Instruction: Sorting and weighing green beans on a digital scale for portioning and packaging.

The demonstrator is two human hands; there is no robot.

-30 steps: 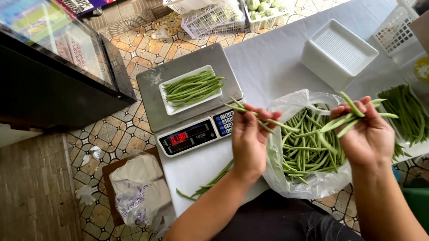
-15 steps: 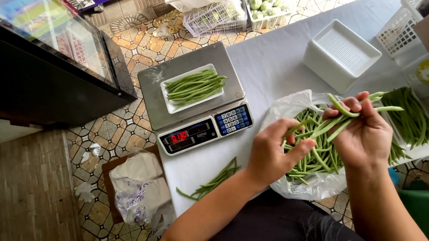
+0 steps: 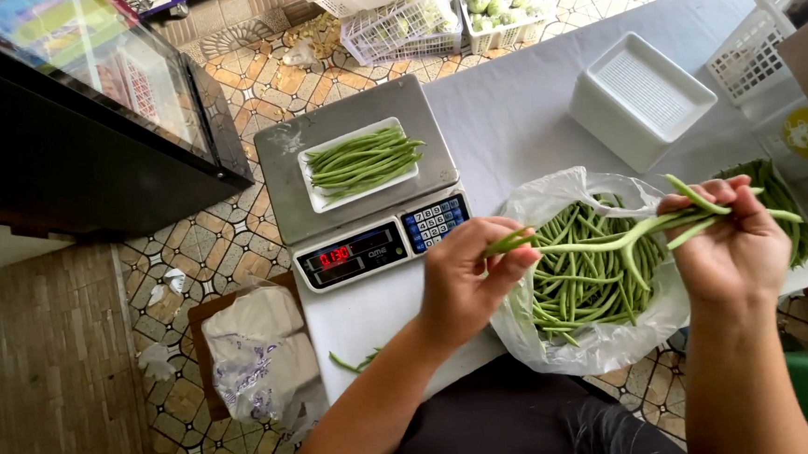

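A: Obs. 1, green beans (image 3: 610,240). Where?

B: Right of centre of the frame. A small bunch spans both hands, above an open clear plastic bag (image 3: 608,345) that holds many more beans.

A: Grip state, each hand?

B: Left hand (image 3: 468,274): fingers pressed together, pinching the bean tips at the bunch's left end. Right hand (image 3: 737,244): fingers curled closed round the other end, bean ends sticking out past the knuckles.

A: Surroundings?

B: Bag lies on a grey worktop (image 3: 510,127). Left of the hands, a digital scale (image 3: 364,187) with a lit red display; on its pan a white tray (image 3: 359,162) with a neat portion of beans. Upper right, a stack of empty white trays (image 3: 644,95). More beans at the right edge. A few loose beans (image 3: 351,361) by the worktop's near edge, lower centre. Patterned tile floor (image 3: 255,77) at upper left.
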